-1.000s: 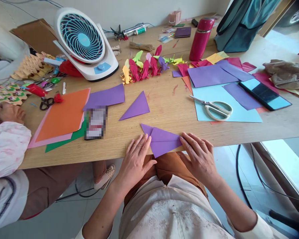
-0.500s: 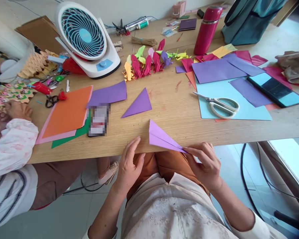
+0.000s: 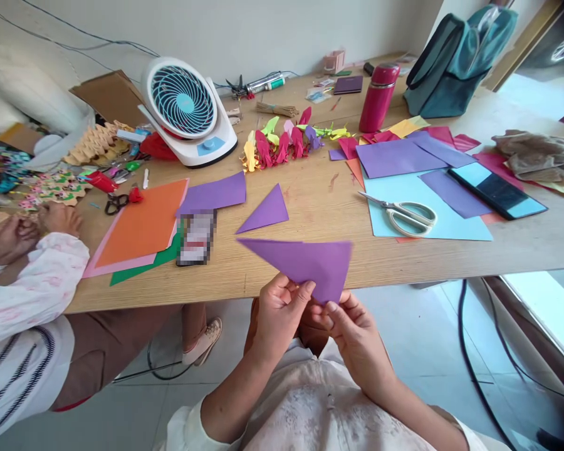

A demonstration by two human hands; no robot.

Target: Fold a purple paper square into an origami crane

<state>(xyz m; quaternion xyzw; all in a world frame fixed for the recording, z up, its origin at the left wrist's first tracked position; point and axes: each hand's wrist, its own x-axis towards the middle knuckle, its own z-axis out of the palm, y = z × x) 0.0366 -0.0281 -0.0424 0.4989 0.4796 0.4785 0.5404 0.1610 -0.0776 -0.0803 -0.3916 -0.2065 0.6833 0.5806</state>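
Both the left hand [image 3: 277, 312] and right hand [image 3: 352, 335] pinch purple paper [image 3: 310, 260].

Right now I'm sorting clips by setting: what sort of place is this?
Likely a home craft table for paper folding: loose coloured sheets, a row of folded paper figures, scissors.

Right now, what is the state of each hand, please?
Left hand: closed on the folded purple paper.
Right hand: closed on the same paper.
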